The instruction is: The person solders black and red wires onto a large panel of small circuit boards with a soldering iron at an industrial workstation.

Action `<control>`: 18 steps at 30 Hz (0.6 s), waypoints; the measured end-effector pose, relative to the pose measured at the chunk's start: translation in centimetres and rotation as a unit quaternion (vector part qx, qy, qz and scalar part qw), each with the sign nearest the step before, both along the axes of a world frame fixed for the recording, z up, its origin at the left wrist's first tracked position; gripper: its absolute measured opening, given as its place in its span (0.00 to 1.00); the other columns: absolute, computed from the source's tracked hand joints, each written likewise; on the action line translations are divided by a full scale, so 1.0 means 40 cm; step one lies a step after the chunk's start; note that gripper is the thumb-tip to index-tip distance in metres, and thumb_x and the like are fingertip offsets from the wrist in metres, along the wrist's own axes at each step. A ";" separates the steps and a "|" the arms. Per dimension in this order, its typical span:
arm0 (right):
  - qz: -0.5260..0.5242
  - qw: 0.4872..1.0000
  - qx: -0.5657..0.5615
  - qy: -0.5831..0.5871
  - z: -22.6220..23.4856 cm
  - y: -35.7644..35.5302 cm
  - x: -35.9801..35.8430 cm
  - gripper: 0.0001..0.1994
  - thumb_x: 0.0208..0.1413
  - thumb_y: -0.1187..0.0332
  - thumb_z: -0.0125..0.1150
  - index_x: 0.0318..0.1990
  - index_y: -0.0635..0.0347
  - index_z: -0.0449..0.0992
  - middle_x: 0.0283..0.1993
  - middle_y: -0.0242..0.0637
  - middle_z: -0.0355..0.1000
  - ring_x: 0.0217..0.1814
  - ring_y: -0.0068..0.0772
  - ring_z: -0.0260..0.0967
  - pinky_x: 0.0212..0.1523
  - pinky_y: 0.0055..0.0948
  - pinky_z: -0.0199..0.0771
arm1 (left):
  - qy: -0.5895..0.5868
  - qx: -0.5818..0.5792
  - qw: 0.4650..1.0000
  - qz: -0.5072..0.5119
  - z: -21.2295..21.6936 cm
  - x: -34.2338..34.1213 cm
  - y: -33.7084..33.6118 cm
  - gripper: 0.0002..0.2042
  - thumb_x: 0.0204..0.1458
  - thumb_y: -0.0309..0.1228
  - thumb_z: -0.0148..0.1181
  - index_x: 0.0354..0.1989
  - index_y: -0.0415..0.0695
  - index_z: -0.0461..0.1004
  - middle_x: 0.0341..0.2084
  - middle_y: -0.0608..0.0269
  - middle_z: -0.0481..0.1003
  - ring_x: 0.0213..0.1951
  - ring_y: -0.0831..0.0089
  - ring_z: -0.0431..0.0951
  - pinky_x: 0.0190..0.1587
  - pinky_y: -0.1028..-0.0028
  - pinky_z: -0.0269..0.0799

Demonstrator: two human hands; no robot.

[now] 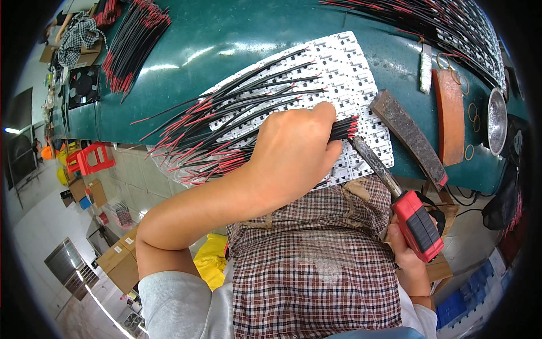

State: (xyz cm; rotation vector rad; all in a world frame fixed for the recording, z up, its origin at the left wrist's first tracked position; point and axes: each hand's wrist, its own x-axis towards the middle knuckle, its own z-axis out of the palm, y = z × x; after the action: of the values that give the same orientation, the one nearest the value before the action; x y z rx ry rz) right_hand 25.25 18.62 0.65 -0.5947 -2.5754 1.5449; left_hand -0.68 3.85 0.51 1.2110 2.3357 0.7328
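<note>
My left hand (pixel 299 144) is closed round a bundle of black wires (pixel 342 130) with red ends, held over a white panel of small circuit boards (pixel 339 59). More black-and-red wires (pixel 248 96) fan out across the panel's left part. In my right hand (pixel 403 251), at the lower right, is a soldering iron (pixel 418 223) with a red and black handle. Its dark metal shaft points up and left, and the tip is at the red wire ends beside my left fingers. Whether the tip touches them I cannot tell.
Right of the panel lie a dark bar (pixel 409 135), an orange-brown block (pixel 449 124), thin rings (pixel 474 117) and a metal bowl (pixel 497 121). Wire bundles lie at the far left (pixel 135 42) and far right (pixel 406 20) of the green table (pixel 237 31). A black fan (pixel 83 86) stands left.
</note>
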 end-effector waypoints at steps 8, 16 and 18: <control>-0.037 0.999 0.025 0.018 -0.002 -0.009 0.007 0.14 0.39 0.76 0.70 0.38 0.65 0.79 0.31 0.44 0.75 0.27 0.46 0.74 0.30 0.35 0.74 | 0.014 0.008 1.000 0.002 -0.002 0.002 -0.001 0.08 0.46 0.27 0.67 0.28 0.37 0.73 0.16 0.53 0.75 0.21 0.54 0.78 0.26 0.61 0.73; -0.002 0.997 0.067 0.032 0.001 -0.004 -0.002 0.14 0.38 0.77 0.69 0.36 0.65 0.79 0.30 0.44 0.74 0.27 0.46 0.73 0.29 0.35 0.73 | 0.003 0.001 1.000 0.007 -0.002 -0.006 0.007 0.09 0.49 0.30 0.66 0.28 0.37 0.74 0.15 0.55 0.75 0.21 0.56 0.79 0.25 0.61 0.73; -0.005 0.997 0.065 0.044 0.000 -0.003 -0.007 0.13 0.38 0.78 0.69 0.36 0.65 0.79 0.30 0.44 0.74 0.27 0.47 0.73 0.29 0.35 0.73 | 0.005 -0.001 1.000 0.005 -0.001 -0.007 0.006 0.10 0.50 0.30 0.66 0.27 0.37 0.74 0.16 0.55 0.75 0.21 0.55 0.79 0.25 0.61 0.73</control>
State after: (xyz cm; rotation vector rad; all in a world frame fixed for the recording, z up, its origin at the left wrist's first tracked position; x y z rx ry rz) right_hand 24.98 18.49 0.64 -0.5133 -2.5784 1.3566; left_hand -0.94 4.08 0.47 1.2051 2.3520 0.7298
